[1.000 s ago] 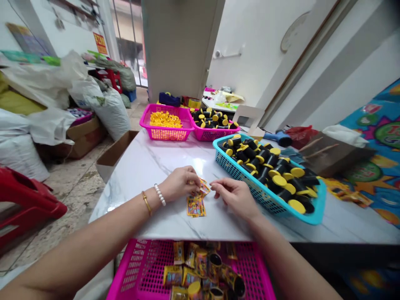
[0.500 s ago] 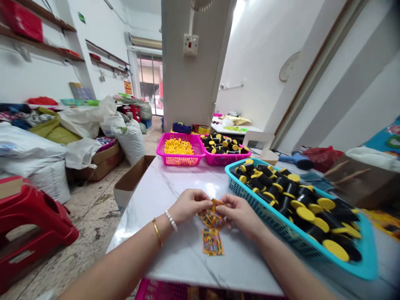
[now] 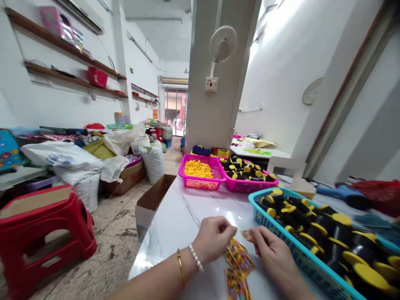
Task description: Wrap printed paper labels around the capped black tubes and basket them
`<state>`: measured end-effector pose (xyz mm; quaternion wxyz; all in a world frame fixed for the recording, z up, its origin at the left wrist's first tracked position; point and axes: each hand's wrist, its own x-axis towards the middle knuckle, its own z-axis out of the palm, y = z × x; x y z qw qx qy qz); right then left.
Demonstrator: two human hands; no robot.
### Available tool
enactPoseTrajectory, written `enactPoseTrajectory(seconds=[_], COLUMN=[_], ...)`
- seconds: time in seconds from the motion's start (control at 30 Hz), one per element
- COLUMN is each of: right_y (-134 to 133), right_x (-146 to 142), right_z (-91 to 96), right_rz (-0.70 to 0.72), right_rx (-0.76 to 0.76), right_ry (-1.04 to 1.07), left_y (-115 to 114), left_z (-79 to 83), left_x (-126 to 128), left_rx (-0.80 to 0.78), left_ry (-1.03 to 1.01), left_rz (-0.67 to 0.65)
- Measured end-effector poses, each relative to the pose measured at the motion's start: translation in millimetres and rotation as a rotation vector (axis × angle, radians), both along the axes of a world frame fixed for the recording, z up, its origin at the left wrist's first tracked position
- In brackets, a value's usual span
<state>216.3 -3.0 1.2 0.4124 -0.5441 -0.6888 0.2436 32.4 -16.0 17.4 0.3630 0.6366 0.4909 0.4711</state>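
Note:
My right hand (image 3: 271, 252) pinches a small orange printed card (image 3: 248, 235) between thumb and fingers, close to the blue basket's side. My left hand (image 3: 215, 238), with a pearl bracelet and a gold bangle on its wrist, is closed with thumb and fingertips together; whether anything thin is in them I cannot make out. Below and between the hands, a fanned pile of orange-edged printed cards (image 3: 240, 257) lies on the white marbled table (image 3: 193, 208). Nearer to me, more of these cards (image 3: 237, 286) lie overlapping the pile, cut off by the frame's bottom edge.
A blue basket (image 3: 281, 233) of black cylinders with yellow ends stands at right. Behind are a pink basket (image 3: 200, 183) of small yellow pieces and another pink basket (image 3: 246, 186) of black-and-yellow parts. A cardboard box (image 3: 153, 202) and red stool (image 3: 46, 233) stand left.
My hands have moved apart; the right one now holds a card away from the left. The camera has tilted up and turned left, so everything sits lower and further right.

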Motion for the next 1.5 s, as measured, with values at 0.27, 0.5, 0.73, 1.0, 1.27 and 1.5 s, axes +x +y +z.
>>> enactPoseTrajectory(seconds=[0.27, 0.5, 0.73, 1.0, 1.27, 1.5], right_y=[-13.7, -17.4, -22.1, -20.9, -25.1, -17.5], right_x=[-7.9, -8.6, -10.5, -8.4, -11.5, -12.0], right_z=[3.2, 2.3, 2.6, 0.8, 2.2, 6.4], right_rz=[-0.09, -0.099, -0.081, -0.039, -0.034, 0.128], right_rx=[0.123, 0.154, 0.262, 0.255, 0.361, -0.065], right_ry=[0.123, 0.187, 0.173, 0.201, 0.148, 0.44], left_y=[-13.9, -14.3, -8.9, -3.8, -4.9, -3.7], left_z=[7.2, 14.5, 6.5, 4.4, 3.2, 5.9], left_x=[6.5, 3.4, 3.6, 3.9, 2.8, 3.2], left_rx=[-0.089, -0.11, -0.258, -0.313, -0.348, -0.281], left_ry=[-0.167, -0.223, -0.29, -0.349, -0.395, -0.37], left_rz=[-0.11, -0.084, -0.154, -0.19, -0.248, -0.228])
